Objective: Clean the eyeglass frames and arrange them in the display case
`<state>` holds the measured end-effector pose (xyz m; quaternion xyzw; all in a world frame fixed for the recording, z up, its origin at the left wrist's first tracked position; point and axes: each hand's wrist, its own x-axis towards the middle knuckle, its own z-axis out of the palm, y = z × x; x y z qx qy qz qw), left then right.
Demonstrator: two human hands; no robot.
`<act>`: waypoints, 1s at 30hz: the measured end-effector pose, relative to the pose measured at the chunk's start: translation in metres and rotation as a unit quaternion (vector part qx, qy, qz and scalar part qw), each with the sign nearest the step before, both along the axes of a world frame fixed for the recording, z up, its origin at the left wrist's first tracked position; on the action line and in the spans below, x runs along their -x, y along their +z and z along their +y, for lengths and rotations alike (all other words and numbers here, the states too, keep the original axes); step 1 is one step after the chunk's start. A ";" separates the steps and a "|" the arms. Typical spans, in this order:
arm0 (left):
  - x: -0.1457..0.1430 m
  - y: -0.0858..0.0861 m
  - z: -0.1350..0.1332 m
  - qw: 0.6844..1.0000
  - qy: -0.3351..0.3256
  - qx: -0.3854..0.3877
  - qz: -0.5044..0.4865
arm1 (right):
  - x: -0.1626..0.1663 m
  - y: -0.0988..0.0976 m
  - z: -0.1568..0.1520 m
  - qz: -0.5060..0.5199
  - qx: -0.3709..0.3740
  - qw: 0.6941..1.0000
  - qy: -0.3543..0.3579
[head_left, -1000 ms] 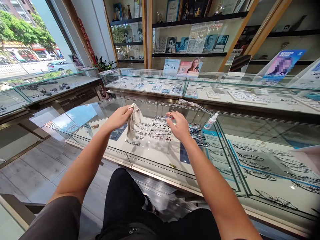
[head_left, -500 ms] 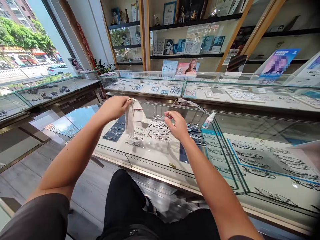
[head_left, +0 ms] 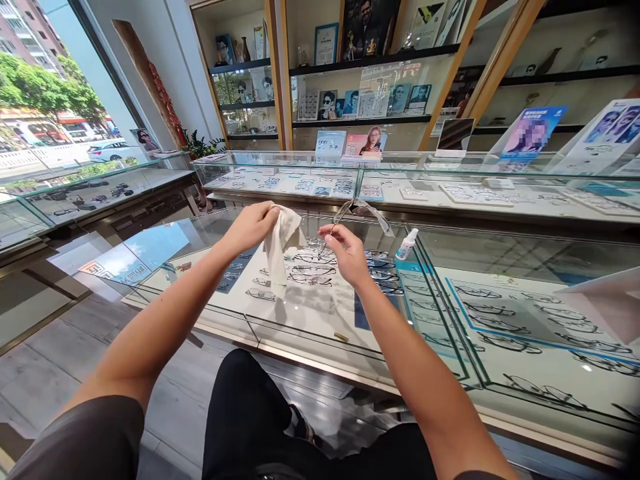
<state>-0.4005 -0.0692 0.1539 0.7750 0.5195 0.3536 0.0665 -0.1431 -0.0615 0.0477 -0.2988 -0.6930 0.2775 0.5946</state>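
Above the glass tabletop [head_left: 320, 313], the left hand [head_left: 250, 225] pinches a cleaning cloth [head_left: 281, 247], letting it hang free; the right hand [head_left: 345, 250], just beside, closes its fingers on what seems a thin eyeglass frame [head_left: 357, 208].

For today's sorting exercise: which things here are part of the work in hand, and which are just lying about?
In use: cloth in left hand; glasses in right hand.

Lying about: spray bottle on glass counter; display frames inside; leaflets behind.
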 end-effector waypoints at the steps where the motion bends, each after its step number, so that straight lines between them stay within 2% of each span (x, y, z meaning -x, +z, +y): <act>1: -0.007 -0.003 0.001 0.999 -0.026 0.016 -0.013 | 0.000 0.002 -0.001 0.016 0.006 1.000 0.013; 7: -0.040 -0.013 -0.001 0.987 -0.132 0.093 -0.020 | -0.007 0.012 -0.003 0.027 -0.013 0.999 0.023; 13: -0.052 -0.013 -0.002 0.961 -0.234 0.130 -0.063 | -0.008 0.010 0.000 0.055 0.040 0.990 0.126; 17: -0.051 -0.022 0.001 0.963 -0.212 0.128 -0.101 | -0.006 0.010 0.001 0.059 0.069 0.990 0.105; 20: -0.051 -0.036 -0.002 0.959 -0.176 0.139 -0.170 | -0.005 0.012 -0.001 0.057 0.057 0.993 0.087; 24: -0.054 -0.058 -0.013 0.932 -0.127 0.173 -0.291 | -0.006 0.016 -0.003 0.062 0.047 0.994 0.073; 27: -0.055 -0.068 -0.021 0.917 -0.119 0.198 -0.324 | -0.007 0.016 -0.003 0.060 0.050 0.994 0.071; 30: -0.053 -0.071 -0.023 0.910 -0.121 0.201 -0.341 | -0.009 0.016 -0.002 0.056 0.051 0.995 0.066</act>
